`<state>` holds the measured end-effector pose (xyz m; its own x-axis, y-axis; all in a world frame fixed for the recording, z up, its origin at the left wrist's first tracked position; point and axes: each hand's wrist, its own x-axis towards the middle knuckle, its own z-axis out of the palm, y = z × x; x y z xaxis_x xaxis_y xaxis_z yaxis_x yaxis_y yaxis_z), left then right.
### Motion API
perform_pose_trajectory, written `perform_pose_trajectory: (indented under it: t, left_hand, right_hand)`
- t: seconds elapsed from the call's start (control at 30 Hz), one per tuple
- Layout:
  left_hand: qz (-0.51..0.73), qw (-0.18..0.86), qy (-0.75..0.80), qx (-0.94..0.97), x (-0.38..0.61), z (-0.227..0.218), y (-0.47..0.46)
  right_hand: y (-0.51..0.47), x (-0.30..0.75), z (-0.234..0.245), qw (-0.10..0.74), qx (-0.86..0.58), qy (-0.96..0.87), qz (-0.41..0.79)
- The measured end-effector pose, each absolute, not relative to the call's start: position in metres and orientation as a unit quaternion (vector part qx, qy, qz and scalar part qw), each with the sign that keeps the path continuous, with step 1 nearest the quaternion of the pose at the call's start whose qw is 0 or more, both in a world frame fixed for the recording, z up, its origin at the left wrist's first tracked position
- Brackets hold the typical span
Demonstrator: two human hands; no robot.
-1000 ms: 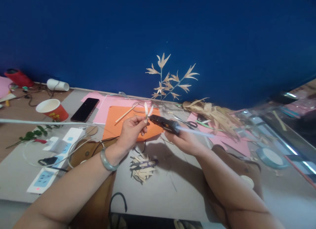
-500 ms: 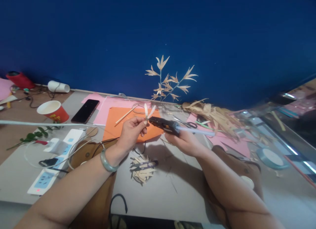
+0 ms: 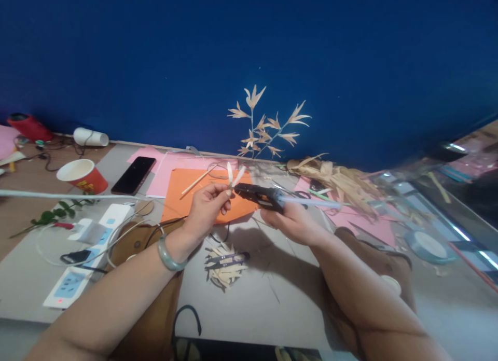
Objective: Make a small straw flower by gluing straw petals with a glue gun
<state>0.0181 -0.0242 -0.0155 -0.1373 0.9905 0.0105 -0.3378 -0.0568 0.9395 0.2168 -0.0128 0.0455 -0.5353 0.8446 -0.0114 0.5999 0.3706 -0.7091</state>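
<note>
Between the fingertips of my left hand (image 3: 210, 205) is pinched a small piece with two pale petals (image 3: 230, 173) pointing up and apart. My right hand (image 3: 293, 221) is wrapped round a black hot glue gun (image 3: 259, 195), with a translucent glue stick (image 3: 311, 202) poking from its rear. The gun's nozzle points left, right beside the base of the petals; I cannot tell whether it touches. Below the hands lies a pile of pale strips (image 3: 224, 267) with dark-handled scissors or tweezers (image 3: 229, 259) across it. Orange paper (image 3: 175, 195) lies behind my left hand.
Dried flower stems (image 3: 253, 120) rise against the blue wall. Dry husks (image 3: 338, 182) lie at back right, near a ribbon roll (image 3: 430, 247). At left are a power strip (image 3: 72, 283) with cables, a phone (image 3: 134, 175), a paper cup (image 3: 82, 175) and a leafy sprig (image 3: 58, 212).
Both hands stay almost in the same place, with the glue gun still at the petals' base. The whole view has shifted very slightly.
</note>
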Motion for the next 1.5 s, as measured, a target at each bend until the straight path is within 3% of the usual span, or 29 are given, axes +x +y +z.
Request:
perform_pose_trajectory:
  t: [0.57,1.5]
  left_hand:
    - [0.607,0.532,0.435,0.399,0.018,-0.0135,-0.0253]
    - [0.611,0.541,0.428,0.389,0.0199,-0.0135,-0.0257]
  right_hand:
    - [-0.0133,0.218,0.0495,0.206,-0.436,-0.803,0.35]
    - [-0.0075,0.2234,0.0515,0.178,-0.417,-0.807,0.38]
